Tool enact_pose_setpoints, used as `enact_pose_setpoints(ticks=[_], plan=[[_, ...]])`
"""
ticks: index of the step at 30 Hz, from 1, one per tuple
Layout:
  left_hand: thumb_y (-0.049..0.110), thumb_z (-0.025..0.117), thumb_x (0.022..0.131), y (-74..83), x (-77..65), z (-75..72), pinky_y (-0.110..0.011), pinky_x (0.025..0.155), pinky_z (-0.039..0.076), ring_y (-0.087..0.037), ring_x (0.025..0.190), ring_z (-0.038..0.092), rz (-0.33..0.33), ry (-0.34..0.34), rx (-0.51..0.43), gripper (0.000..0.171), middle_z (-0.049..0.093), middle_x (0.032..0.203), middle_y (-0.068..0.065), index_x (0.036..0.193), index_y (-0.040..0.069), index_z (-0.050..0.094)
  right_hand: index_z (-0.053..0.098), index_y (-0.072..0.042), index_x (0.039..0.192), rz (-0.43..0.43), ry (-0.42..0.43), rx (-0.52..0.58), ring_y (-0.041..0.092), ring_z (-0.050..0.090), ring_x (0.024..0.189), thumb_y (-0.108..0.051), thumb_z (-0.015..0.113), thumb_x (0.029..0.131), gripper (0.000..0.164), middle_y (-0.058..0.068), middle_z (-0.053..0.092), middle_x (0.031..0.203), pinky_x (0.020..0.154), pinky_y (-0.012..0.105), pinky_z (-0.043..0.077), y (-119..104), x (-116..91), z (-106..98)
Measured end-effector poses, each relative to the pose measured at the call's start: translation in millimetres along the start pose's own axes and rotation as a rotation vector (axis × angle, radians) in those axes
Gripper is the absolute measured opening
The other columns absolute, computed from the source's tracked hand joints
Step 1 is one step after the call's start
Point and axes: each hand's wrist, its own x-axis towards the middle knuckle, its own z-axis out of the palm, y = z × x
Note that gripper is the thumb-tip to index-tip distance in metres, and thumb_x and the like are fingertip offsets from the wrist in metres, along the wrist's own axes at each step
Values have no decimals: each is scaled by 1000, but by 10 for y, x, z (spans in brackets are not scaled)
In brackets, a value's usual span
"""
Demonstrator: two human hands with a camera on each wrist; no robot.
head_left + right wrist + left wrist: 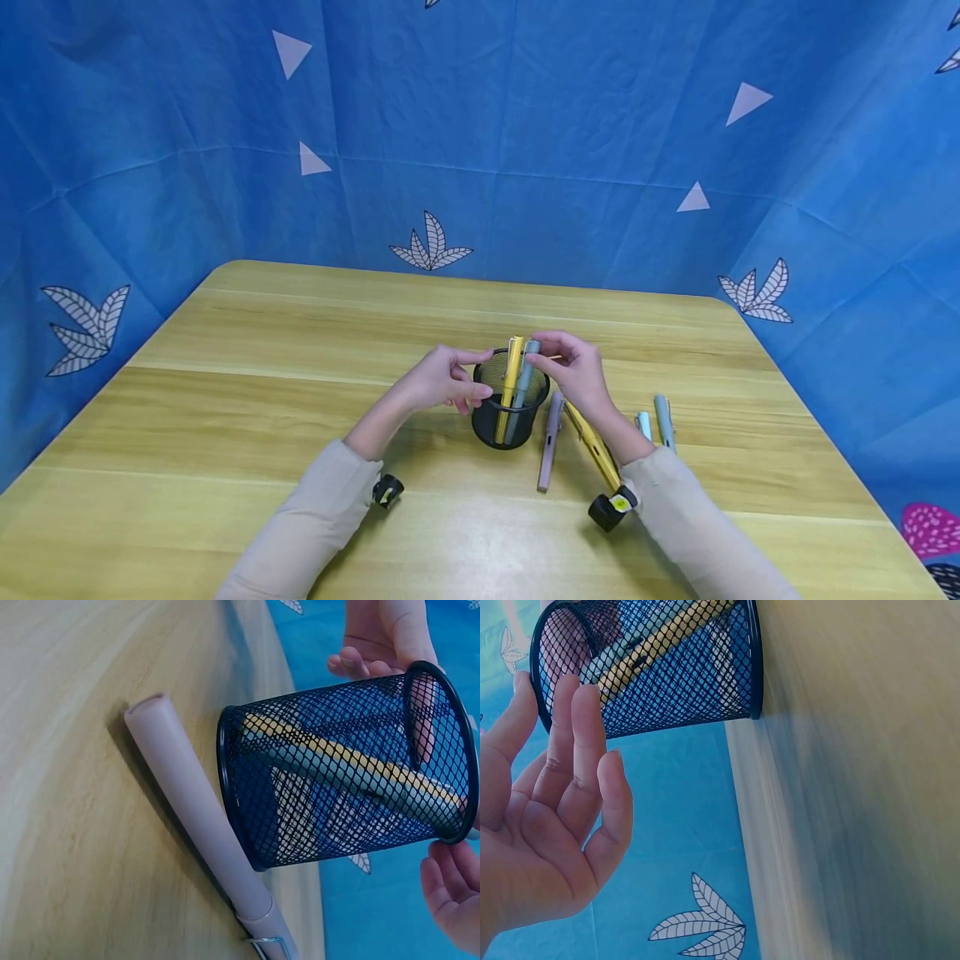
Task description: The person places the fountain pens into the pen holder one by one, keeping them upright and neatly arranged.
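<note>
both arms are reaching in from the near side, left forearm (300,525) and right forearm (708,529) in pale sleeves, angled inward so the hands end up near each other but apart. wrists (373,427) are bare past the cuffs. left hand (442,383) has thumb and index stretched out with a gap between them, other fingers pretty loose, slightly bent. right hand (576,367) is the tighter one, thumb and fingers in a pinch, pointing over toward the left.
</note>
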Motion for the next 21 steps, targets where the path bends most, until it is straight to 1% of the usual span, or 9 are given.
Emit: enact_pose_setpoints(ticks=[3, 7, 12, 13, 17, 20, 21], plan=[[14, 66, 82, 1, -3, -1, -31, 48, 44, -37, 61, 61, 4, 0, 4, 57, 63, 72, -22, 133, 8, 43, 59, 9, 105, 4, -6, -7, 7, 58, 78, -1, 65, 80, 28, 22, 62, 90, 68, 20, 47, 11, -5, -10], [15, 66, 81, 1, -3, 3, -31, 49, 44, -37, 61, 61, 2, 0, 5, 58, 64, 72, -21, 133, 9, 42, 59, 5, 108, 37, -10, -14, 8, 57, 79, -6, 64, 82, 29, 21, 61, 93, 69, 21, 47, 15, -21, -34], [12, 65, 82, 31, -13, 9, -29, 48, 45, -35, 60, 61, -14, 3, -1, 57, 64, 67, -14, 134, 8, 41, 58, 5, 110, 57, -8, -3, 9, 57, 78, -6, 63, 83, 29, 20, 61, 94, 68, 22, 48, 17, -35, -58], [11, 65, 82, 46, -21, 7, -28, 48, 45, -34, 59, 62, -17, 3, 0, 57, 64, 65, -13, 134, 7, 41, 58, 6, 110, 58, -8, 5, 8, 57, 77, -5, 63, 83, 30, 20, 61, 94, 67, 22, 48, 19, -35, -61], [8, 63, 83, 188, -110, 9, -24, 46, 42, -29, 56, 62, -16, -2, 9, 56, 63, 61, -8, 133, 2, 40, 56, 8, 111, 63, -11, 46, 7, 58, 77, -2, 62, 83, 31, 23, 60, 95, 67, 23, 49, 28, -41, -81], [7, 63, 83, 288, -175, 10, -23, 47, 42, -25, 53, 61, -9, -5, 11, 55, 63, 61, -8, 132, 0, 40, 55, 10, 112, 53, -16, 69, 7, 58, 77, 0, 61, 83, 31, 25, 59, 96, 67, 24, 50, 39, -50, -107], [6, 63, 83, 296, -180, 9, -23, 47, 42, -24, 52, 61, -9, -5, 11, 55, 63, 61, -8, 132, 0, 40, 55, 9, 111, 50, -15, 66, 7, 58, 76, 0, 61, 83, 30, 25, 59, 95, 67, 25, 50, 45, -54, -119]])
